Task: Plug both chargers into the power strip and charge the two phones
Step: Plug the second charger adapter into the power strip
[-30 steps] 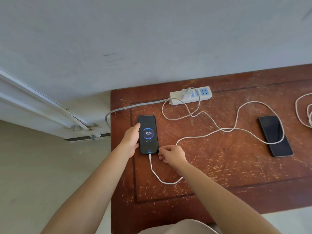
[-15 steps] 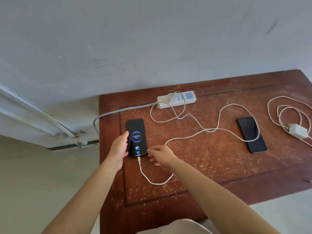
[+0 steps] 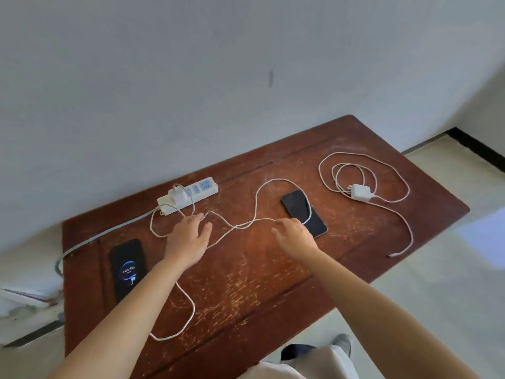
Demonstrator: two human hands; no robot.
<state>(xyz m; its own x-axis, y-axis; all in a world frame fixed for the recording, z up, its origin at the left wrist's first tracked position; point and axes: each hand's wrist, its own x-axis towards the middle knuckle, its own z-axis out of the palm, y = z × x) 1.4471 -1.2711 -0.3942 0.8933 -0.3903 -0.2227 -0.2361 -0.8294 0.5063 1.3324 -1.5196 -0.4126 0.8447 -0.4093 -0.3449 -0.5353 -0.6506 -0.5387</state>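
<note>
A white power strip (image 3: 188,196) lies at the back of the brown table (image 3: 273,269), with one white charger (image 3: 176,192) plugged into its left end. That charger's cable (image 3: 257,206) winds across the table to the left phone (image 3: 127,269), whose screen glows with a charging ring. The second phone (image 3: 303,213), screen dark, lies right of centre under a loop of this cable. A second white charger (image 3: 361,192) lies unplugged at the right with its cable coiled around it. My left hand (image 3: 188,239) hovers open over the cable. My right hand (image 3: 295,236) is open beside the dark phone.
The strip's grey cord (image 3: 109,231) runs off the table's left edge. The second cable's free end (image 3: 393,255) lies near the table's right front edge. A white wall stands directly behind the table, and pale floor lies to the right.
Both hands have left the charging phone and moved right and forward over the table. The view has swung right, bringing the whole second charger into sight.
</note>
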